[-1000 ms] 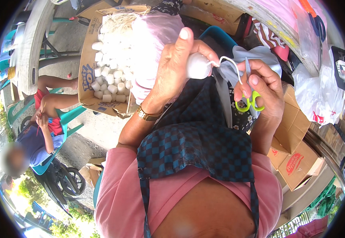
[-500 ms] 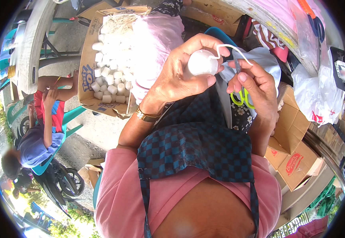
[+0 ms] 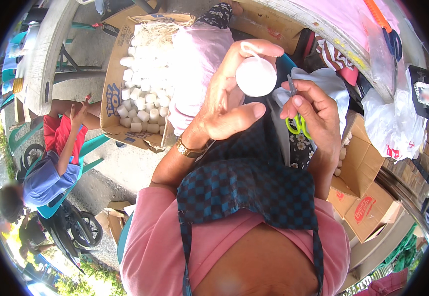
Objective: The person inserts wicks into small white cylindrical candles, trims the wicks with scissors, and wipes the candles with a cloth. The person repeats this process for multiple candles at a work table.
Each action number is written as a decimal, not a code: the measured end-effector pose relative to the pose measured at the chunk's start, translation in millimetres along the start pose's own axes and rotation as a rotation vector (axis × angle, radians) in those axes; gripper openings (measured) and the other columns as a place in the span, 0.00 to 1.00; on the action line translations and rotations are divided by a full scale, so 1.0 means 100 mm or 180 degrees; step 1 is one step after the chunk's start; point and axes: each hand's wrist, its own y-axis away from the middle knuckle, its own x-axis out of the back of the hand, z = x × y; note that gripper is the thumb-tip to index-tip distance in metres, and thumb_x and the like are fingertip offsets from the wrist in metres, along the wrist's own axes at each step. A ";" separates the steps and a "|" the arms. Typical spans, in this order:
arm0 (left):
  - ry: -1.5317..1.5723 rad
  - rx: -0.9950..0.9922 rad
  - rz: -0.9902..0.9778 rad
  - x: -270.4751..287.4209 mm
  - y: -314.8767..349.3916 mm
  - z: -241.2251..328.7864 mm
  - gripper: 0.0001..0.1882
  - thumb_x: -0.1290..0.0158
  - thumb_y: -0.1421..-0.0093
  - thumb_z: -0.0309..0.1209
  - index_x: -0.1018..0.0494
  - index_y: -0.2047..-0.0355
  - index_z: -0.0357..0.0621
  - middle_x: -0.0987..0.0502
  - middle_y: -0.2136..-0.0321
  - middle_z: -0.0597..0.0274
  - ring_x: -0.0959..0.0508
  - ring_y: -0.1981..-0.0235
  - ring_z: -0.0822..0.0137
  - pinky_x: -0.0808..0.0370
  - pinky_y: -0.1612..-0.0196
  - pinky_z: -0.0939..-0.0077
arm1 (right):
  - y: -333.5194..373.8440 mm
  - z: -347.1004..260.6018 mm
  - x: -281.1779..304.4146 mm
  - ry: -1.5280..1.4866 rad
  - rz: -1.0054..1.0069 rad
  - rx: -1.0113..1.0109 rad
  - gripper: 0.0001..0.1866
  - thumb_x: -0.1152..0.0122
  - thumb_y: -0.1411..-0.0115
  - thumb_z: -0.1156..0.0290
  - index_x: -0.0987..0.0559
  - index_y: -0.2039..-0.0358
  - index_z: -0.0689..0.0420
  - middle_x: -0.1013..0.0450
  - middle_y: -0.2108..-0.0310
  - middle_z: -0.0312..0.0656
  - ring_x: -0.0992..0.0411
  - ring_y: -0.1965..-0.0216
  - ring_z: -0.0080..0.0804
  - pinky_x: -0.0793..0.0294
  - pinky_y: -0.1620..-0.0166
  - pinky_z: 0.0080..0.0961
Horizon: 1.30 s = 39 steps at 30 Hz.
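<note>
My pink short-sleeved shirt (image 3: 143,222) and checked apron (image 3: 246,190)
The apron is black and dark blue, with narrow straps (image 3: 186,254); my wristwatch (image 3: 184,146) is gold-coloured.

My shirt (image 3: 148,227), at seven o'clock, is pink; my apron (image 3: 241,190), toward five, is checked in black and dark teal. At one I see a white ball (image 3: 256,77), and between two and three, scissors (image 3: 300,124) with lime-green handles. My watch (image 3: 188,149), at nine, is gold. At ten are white pieces (image 3: 143,104) and a brown box (image 3: 111,79) marked in blue. At three, dark cloth (image 3: 301,152) shows white flowers.
</note>
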 end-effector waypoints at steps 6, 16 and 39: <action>-0.1236 -0.0463 -0.0085 0.06 -0.08 0.03 0.29 0.39 0.52 0.26 0.36 0.50 0.37 0.29 0.59 0.53 0.28 0.58 0.64 0.30 0.52 0.69 | -0.01 -0.01 -0.02 0.0129 -0.0010 0.0003 0.12 0.50 0.36 0.75 0.27 0.55 0.66 0.31 0.79 0.35 0.30 0.74 0.20 0.29 0.66 0.18; 0.0218 0.0217 0.0309 0.01 -0.08 0.02 0.19 0.46 0.40 0.32 0.35 0.51 0.40 0.27 0.58 0.46 0.21 0.61 0.58 0.20 0.58 0.67 | -0.01 0.00 -0.03 0.0319 0.0062 -0.0007 0.11 0.50 0.36 0.74 0.26 0.55 0.65 0.30 0.79 0.35 0.29 0.74 0.20 0.30 0.67 0.17; 0.2368 0.2006 0.1092 0.13 -0.02 -0.08 0.21 0.55 0.35 0.47 0.36 0.54 0.41 0.27 0.62 0.49 0.20 0.66 0.56 0.19 0.60 0.52 | -0.12 -0.16 -0.07 0.0736 0.0707 0.0371 0.14 0.47 0.37 0.72 0.26 0.52 0.62 0.29 0.74 0.35 0.29 0.71 0.20 0.30 0.66 0.17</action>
